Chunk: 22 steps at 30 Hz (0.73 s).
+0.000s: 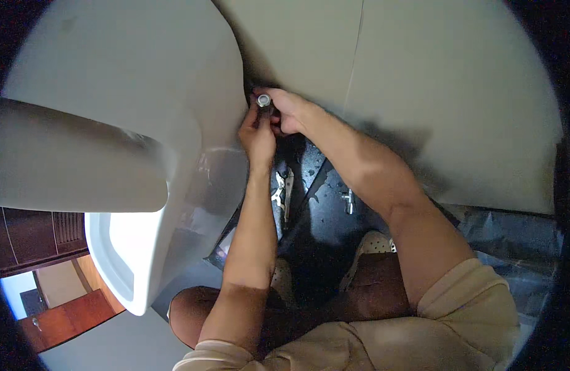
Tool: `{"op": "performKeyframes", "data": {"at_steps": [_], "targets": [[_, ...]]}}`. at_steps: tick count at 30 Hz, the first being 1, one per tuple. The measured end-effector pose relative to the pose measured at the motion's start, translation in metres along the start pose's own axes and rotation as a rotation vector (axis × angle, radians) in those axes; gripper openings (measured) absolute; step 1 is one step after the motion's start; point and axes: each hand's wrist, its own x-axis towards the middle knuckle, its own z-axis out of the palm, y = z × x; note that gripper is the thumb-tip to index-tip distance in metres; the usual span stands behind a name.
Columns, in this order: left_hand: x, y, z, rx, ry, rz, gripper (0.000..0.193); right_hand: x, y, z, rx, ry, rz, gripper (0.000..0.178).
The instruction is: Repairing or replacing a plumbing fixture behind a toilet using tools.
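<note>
Close against the toilet's side, a round silver metal fitting (264, 100) faces up between my two hands. My left hand (258, 137) is closed on it from below, with the thumb and fingers along its near side. From the right, my right hand (290, 111) wraps around behind the same fitting; its fingertips are partly hidden. The fitting's lower end and whatever it joins are in shadow and covered by my fingers. Beneath my forearms, locking pliers (287, 196) lie on the dark wet floor (322, 213). A small chrome valve (349, 201) lies to their right.
The white toilet (217, 93) fills the left side, with its lid (74, 161) and bowl rim (129, 290) nearer me. A pale wall (445, 93) rises ahead and to the right. My shoes (372, 243) stand close below the tools. A reddish-brown door (71, 321) shows at lower left.
</note>
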Motion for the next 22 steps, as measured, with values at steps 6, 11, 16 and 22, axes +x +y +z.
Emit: {"op": "performKeyframes", "data": {"at_steps": [6,11,16,22], "targets": [[0.001,-0.008,0.001,0.186,0.059,0.183,0.044,0.009,0.005,-0.007,0.001,-0.112,-0.108,0.027],[-0.001,-0.006,0.002,0.034,0.027,0.055,0.043,0.012,-0.002,-0.008,-0.057,-0.06,-0.007,0.029],[0.002,-0.001,-0.007,-0.252,-0.064,-0.218,0.042,0.009,-0.003,-0.002,-0.102,0.036,0.065,0.032],[0.011,-0.013,-0.006,0.242,-0.046,0.19,0.046,0.016,0.01,-0.021,0.028,-0.178,-0.086,0.036]]}}
